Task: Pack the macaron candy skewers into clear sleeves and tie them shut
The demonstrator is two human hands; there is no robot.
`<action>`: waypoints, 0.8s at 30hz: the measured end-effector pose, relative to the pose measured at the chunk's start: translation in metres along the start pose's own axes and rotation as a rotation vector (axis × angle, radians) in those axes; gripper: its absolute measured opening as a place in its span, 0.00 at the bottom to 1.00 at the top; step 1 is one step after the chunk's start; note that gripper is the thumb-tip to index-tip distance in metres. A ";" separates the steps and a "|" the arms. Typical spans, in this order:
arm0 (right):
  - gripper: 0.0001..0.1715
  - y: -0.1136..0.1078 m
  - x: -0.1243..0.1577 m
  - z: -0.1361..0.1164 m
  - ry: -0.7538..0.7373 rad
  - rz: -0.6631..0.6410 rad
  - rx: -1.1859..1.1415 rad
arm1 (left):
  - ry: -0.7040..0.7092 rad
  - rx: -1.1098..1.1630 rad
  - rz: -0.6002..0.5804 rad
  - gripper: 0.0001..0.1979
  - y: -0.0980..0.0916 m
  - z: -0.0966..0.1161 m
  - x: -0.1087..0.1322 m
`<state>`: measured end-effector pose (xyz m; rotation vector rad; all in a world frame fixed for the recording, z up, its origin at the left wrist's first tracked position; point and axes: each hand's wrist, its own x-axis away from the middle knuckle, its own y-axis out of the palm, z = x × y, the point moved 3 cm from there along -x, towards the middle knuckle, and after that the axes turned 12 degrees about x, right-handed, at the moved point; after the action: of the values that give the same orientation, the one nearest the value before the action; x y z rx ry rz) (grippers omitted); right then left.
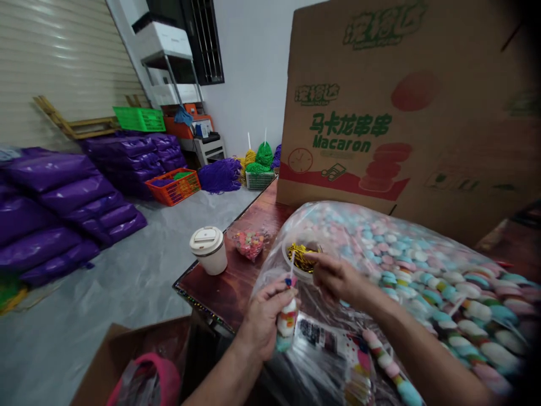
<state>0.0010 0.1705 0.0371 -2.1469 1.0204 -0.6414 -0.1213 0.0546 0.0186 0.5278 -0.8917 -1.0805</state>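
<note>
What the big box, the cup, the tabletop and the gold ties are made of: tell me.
Big box: brown cardboard, matt, printed in green and red. Cup: cream body, smooth white lid, likely plastic; can't be sure. Tabletop: dark reddish wood or veneer, glossy with reflections. Gold ties: thin strips with metallic shine, probably foil-coated wire.

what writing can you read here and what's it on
"马卡龙串串" in green on the cardboard box
"Macaron" in green just below, same box
Green logos at the box's top and upper left: too blurred
Black print on the clear packet: too small
</note>
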 end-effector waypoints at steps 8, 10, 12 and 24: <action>0.16 0.027 0.104 0.016 -0.110 0.193 -0.387 | -0.029 -0.153 -0.173 0.10 0.046 -0.042 0.025; 0.11 0.024 0.119 0.029 -0.079 0.272 -0.397 | -0.032 -0.164 -0.122 0.12 0.047 -0.048 0.028; 0.11 0.015 0.134 0.039 -0.033 0.461 -0.414 | -0.035 -0.189 -0.083 0.14 0.049 -0.051 0.031; 0.30 0.008 0.157 0.013 -0.178 0.564 -0.372 | -0.018 -0.407 -0.113 0.12 0.056 -0.062 0.048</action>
<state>0.0958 0.0447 0.0451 -2.0177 1.6479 0.0114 -0.0315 0.0303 0.0438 0.2307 -0.6382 -1.3312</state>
